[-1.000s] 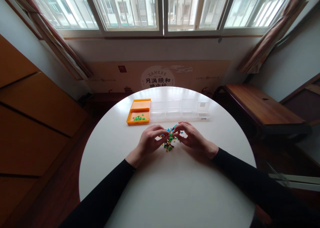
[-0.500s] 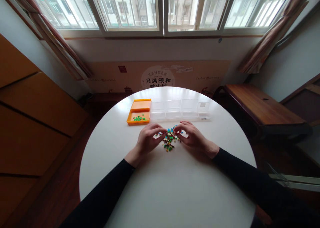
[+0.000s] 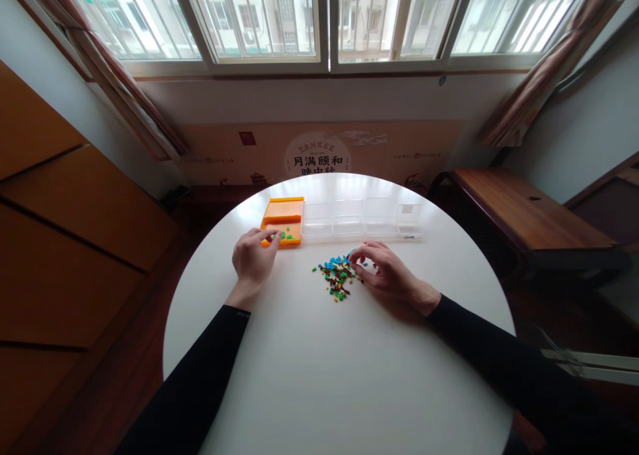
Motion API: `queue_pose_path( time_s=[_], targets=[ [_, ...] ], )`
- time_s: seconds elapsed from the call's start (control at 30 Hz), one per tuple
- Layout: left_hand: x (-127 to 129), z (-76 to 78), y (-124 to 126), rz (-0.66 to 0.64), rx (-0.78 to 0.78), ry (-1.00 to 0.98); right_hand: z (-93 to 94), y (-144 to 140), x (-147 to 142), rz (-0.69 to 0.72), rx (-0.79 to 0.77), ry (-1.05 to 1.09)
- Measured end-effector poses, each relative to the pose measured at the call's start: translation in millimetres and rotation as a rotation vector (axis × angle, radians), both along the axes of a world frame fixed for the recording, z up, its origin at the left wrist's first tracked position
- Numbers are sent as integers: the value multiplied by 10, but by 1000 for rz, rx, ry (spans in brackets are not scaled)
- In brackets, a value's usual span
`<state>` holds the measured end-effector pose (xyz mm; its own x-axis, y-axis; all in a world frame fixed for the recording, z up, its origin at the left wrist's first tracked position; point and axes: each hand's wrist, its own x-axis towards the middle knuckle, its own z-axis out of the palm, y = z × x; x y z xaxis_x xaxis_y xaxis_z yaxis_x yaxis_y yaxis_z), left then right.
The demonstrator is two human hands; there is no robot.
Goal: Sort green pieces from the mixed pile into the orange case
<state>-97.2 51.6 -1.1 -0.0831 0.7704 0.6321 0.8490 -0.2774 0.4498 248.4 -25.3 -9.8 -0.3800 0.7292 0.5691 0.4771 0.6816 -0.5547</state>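
My left hand [image 3: 254,259] is over the front left of an orange box [image 3: 282,201], thumb and forefinger pinched close to small green building bricks [image 3: 288,236] inside it. Whatever is between those fingertips is too small to make out. On the white table, a loose pile of tiny building bricks [image 3: 338,275] in blue, green, brown, yellow and cream lies between my two hands. At the pile's right edge rests my right hand [image 3: 384,269], its fingers curved and thumb and forefinger slightly apart, with no brick visible between them.
Clear plastic compartment boxes [image 3: 349,225] stand in a row to the right of the orange box, lids raised. The round white table [image 3: 349,368] ends near the window wall. A wooden bench [image 3: 529,209] stands off to the right.
My left hand has moved left and away from the pile to the orange box, uncovering the pile's left side. The right hand stays beside the bricks, almost unmoved.
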Motion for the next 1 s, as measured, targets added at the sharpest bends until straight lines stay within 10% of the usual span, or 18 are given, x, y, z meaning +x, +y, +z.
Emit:
queue_pose_path(
  time_s=[0.27, 0.57, 1.0],
  targets=[
    [174, 38, -105, -131, 35, 26, -23, 33, 45, -51, -32, -33],
    [355, 110, -347, -769, -62, 160, -45, 34, 63, -63, -46, -65],
    [294, 127, -332, -791, -176, 204, -5, 24, 60, -58, -48, -64]
  ],
)
